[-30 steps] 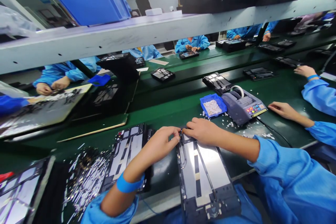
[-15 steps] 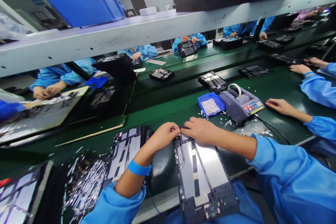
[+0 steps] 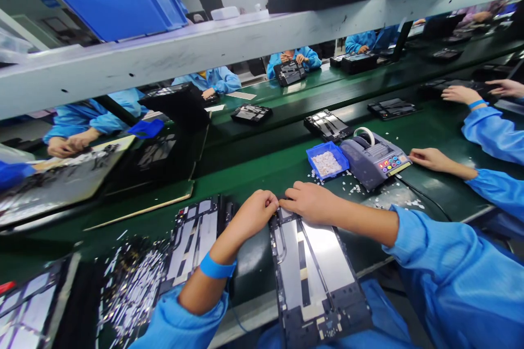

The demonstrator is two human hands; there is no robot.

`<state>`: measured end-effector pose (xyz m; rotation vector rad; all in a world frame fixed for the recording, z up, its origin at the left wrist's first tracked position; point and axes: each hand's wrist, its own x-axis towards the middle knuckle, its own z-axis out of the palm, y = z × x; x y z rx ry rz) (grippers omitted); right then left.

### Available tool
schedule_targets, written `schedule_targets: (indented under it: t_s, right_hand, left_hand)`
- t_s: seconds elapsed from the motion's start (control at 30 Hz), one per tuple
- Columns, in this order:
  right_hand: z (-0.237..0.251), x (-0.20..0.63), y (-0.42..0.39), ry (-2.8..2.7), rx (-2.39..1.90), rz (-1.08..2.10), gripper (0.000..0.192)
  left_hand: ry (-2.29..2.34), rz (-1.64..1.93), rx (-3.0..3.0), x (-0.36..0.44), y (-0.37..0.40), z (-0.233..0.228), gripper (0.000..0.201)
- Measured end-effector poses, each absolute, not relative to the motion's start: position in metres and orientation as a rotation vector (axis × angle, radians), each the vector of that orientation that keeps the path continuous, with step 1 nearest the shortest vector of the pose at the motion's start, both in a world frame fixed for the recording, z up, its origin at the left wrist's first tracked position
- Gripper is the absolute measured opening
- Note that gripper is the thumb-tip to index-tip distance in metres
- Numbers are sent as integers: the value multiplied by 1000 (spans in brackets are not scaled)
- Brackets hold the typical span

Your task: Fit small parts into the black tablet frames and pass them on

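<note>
As both hands (image 3: pixel 282 208) seemingly pinch panel (image 3: pixel 313 272)

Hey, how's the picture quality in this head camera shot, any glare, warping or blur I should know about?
Head view: strong wide-angle warping bows the grey shelf beam and tilts the green belt; overhead light glares off the metal panel under the left hand and right hand; the hands are sharp, the far workers softer.

Tablet chassis (image 3: pixel 317 270) — glossy metal plate, matt black plastic frame.
</note>
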<state>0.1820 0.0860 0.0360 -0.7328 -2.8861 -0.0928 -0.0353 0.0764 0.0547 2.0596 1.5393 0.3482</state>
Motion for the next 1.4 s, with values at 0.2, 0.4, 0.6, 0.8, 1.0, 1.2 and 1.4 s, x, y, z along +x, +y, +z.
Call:
schedule_targets:
  t_s: [0.2,0.4,0.6,0.8,1.0,1.2,1.4]
  right_hand:
    - [35,182,87,-2880,-737,-90,23]
    - [33,183,88,-2871,-736,-62,26]
    - [32,183,88,-2867,-745,-67,28]
    - [28,183,89,-2853,-721,-77,29]
    - [20,185,89,-2822,-719,-129,28]
    - [24,183,93,-2781,-741,-105,28]
    - [35,236,50,-2267,-1348,239,35]
  left_hand:
    - [1638,459,2062,-33,69,47,7]
    - [1627,625,1592,-36,76,34,32]
    - [1523,723,1393,-34,83,26,23]
    - [1518,634,1506,-36,89,34,26]
    - [1524,654,1583,-36,78,30,33]
    - [1531,671,1609,-38,69,32,48]
    - [1712,1070,1526,-56,-7,9,54]
